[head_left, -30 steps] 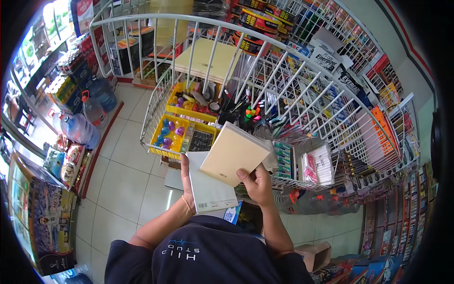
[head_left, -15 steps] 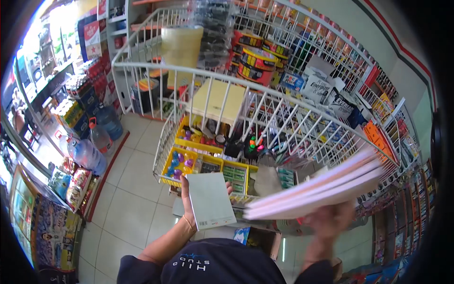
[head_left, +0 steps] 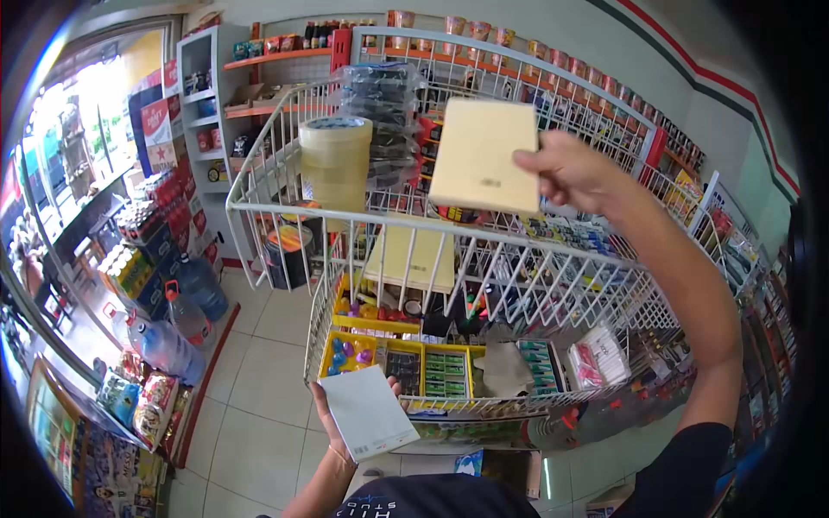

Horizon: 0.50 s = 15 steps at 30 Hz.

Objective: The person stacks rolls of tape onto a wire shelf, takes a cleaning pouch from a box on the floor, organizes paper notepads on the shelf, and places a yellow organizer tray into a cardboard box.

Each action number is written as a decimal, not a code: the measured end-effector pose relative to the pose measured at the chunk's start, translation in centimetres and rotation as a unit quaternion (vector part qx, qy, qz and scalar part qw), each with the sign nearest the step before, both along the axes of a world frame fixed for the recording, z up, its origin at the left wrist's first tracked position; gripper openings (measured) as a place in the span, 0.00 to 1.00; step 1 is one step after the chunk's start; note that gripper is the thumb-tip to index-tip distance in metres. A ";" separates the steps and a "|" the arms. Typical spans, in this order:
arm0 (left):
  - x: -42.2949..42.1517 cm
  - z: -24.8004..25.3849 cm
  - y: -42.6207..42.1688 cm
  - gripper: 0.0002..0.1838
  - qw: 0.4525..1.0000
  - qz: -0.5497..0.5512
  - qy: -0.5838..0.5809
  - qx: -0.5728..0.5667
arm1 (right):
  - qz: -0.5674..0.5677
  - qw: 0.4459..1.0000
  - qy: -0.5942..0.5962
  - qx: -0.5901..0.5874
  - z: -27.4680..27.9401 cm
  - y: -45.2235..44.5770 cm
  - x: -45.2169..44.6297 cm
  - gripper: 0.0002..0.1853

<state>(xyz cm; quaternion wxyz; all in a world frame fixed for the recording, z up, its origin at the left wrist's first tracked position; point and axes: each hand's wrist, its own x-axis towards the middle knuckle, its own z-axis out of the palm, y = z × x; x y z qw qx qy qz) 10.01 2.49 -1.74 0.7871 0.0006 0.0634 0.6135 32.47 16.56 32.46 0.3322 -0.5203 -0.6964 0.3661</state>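
My right hand [head_left: 566, 173] is raised above the white wire rack and pinches a cream-covered book [head_left: 488, 155] at its right edge, thumb on the cover. Low in front of my body, my left hand [head_left: 332, 423] holds a pale white-green notebook [head_left: 369, 413], its fingertips showing past the far right edge. Inside the rack lies a stack of cream books [head_left: 410, 257], seen through the wires, below the raised book. Yellow trays [head_left: 376, 325] with coloured plastic items sit between that stack and the notebook.
The wire rack [head_left: 518, 244] spans the middle, its top rail between me and the goods. Tape rolls [head_left: 335, 164] stand at its left end. Water bottles [head_left: 168, 345] line the floor at left. Cup-shaped packs [head_left: 505, 36] fill a back shelf.
My right hand has swung up and forward from the lower right with the cream book, now over the rack. My left hand still holds the pale notebook, slightly lower and tilted. The view has tipped upward.
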 end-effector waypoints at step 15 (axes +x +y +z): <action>-4.1 0.6 1.9 0.58 1.000 0.008 0.005 -0.028 | 0.081 0.959 0.010 -0.271 -6.3 4.9 -4.7 0.13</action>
